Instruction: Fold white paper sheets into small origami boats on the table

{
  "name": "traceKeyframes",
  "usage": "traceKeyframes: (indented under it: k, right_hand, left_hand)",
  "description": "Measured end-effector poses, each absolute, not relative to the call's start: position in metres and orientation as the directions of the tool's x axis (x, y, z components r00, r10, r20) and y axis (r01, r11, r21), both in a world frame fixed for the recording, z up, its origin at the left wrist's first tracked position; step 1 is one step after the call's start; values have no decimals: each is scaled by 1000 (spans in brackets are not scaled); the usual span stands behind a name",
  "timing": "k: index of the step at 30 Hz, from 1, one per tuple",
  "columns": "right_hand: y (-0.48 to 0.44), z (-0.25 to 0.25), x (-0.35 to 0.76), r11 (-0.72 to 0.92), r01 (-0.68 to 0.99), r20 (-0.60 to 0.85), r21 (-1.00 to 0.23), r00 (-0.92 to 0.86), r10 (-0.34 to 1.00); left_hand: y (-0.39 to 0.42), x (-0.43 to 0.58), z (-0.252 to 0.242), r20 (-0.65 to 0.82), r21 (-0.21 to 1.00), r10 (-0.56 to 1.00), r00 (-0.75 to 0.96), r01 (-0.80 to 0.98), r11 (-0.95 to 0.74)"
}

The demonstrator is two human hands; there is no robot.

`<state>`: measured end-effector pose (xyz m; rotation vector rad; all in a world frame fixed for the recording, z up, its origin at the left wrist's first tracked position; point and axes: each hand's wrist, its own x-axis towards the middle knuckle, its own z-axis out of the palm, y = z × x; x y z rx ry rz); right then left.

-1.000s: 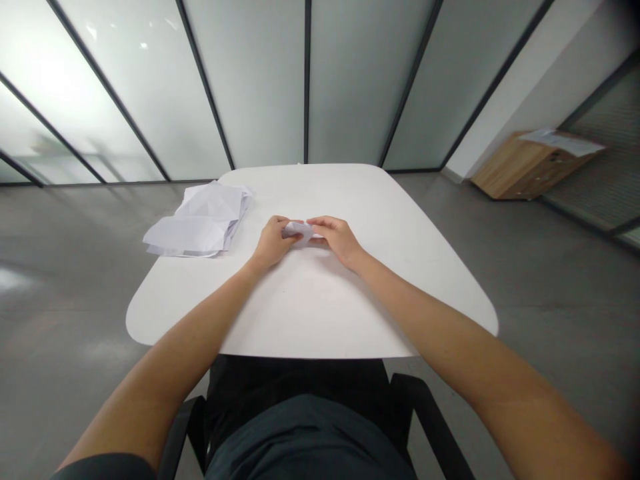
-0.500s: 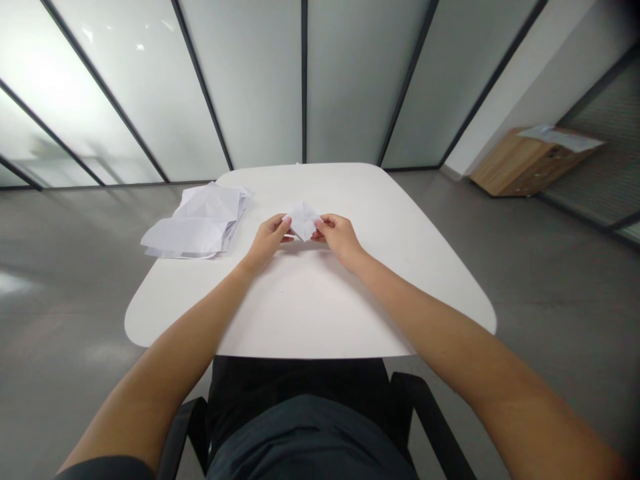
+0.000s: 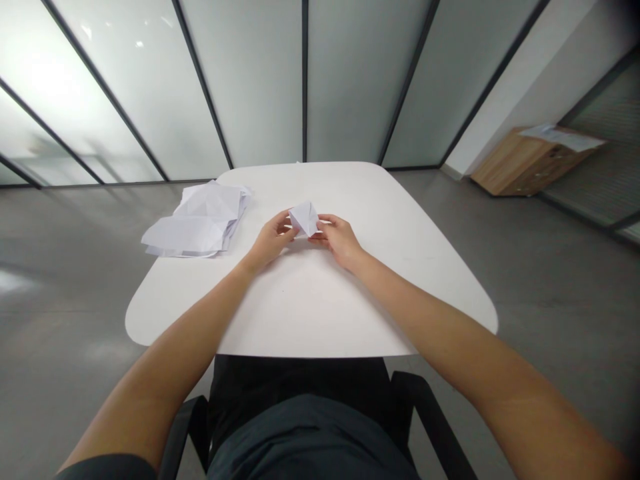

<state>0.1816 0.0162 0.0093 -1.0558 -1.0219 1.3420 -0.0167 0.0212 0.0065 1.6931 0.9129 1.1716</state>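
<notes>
A small piece of folded white paper (image 3: 305,219) is held just above the middle of the white table (image 3: 320,313). Its faces stand out at angles, with creases running across them. On its left side, my left hand (image 3: 274,238) grips the edge between thumb and fingers. My right hand (image 3: 339,239) pinches the opposite edge, thumb toward me. The far side of the folded paper and some fingertips behind it are hidden.
A loose stack of creased white paper sheets (image 3: 203,217) lies at the table's left edge, partly overhanging. Chair armrests (image 3: 433,417) flank my lap. Beyond the table stand frosted glass panels (image 3: 265,87); a wooden cabinet (image 3: 533,160) is at the right.
The folded paper has turned and tilted between my hands, from a flat diamond shape to one showing angled faces. My fingers have shifted their hold. The paper stack has stayed put.
</notes>
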Motion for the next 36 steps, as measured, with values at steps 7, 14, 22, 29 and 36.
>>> traceKeyframes:
  k: [7, 14, 22, 29, 36]
  right_hand:
    - [15, -4, 179, 194, 83, 184, -977, -115, 976]
    - [8, 9, 173, 58, -126, 78, -990, -160, 984]
    - [1, 23, 176, -147, -346, -86, -927, -185, 979]
    - [0, 26, 176, -147, -388, -91, -910, -161, 983]
    - [6, 22, 179, -142, -443, -88, -885, -140, 986]
  left_hand:
    - [21, -19, 7, 423, 827, 889, 175, 327, -457]
    - [20, -25, 9, 464, 563, 830, 309, 620, -546]
    - [22, -20, -2, 412, 422, 756, 508, 629, -653]
    - [31, -23, -7, 470, 574, 776, 421, 522, -631]
    - [31, -23, -6, 545, 626, 759, 355, 430, -650]
